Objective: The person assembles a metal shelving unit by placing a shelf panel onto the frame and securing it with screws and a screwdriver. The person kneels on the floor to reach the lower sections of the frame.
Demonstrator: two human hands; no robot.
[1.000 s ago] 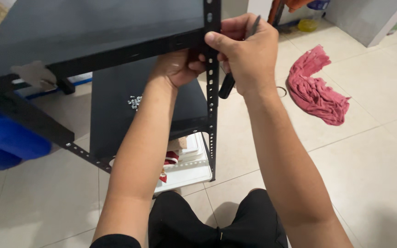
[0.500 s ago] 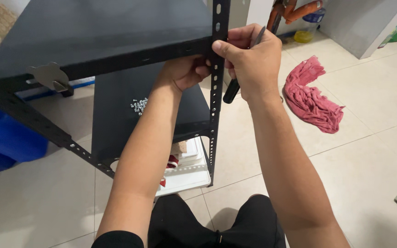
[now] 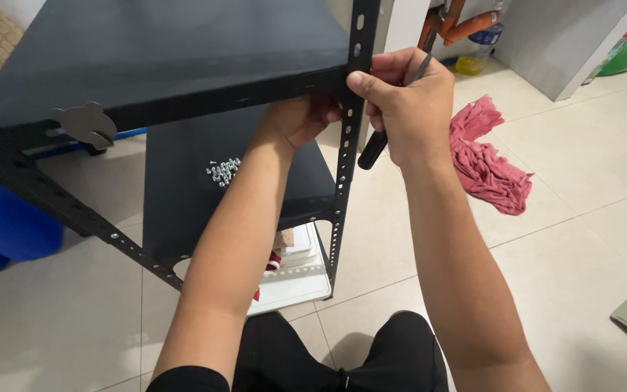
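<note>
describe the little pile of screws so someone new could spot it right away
Start at the black metal shelving unit and drop to its lower shelf. Left of the left forearm lies the pile of small silvery screws, the only shiny loose bits on that dark panel.

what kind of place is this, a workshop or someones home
Most likely a home, perhaps a utility or storage corner. The floor is pale tile, a pink rag lies on it, and a blue plastic tub sits beside the black metal shelf being put together.

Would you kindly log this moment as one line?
left hand: under shelf | right hand: grips screwdriver at post
</note>
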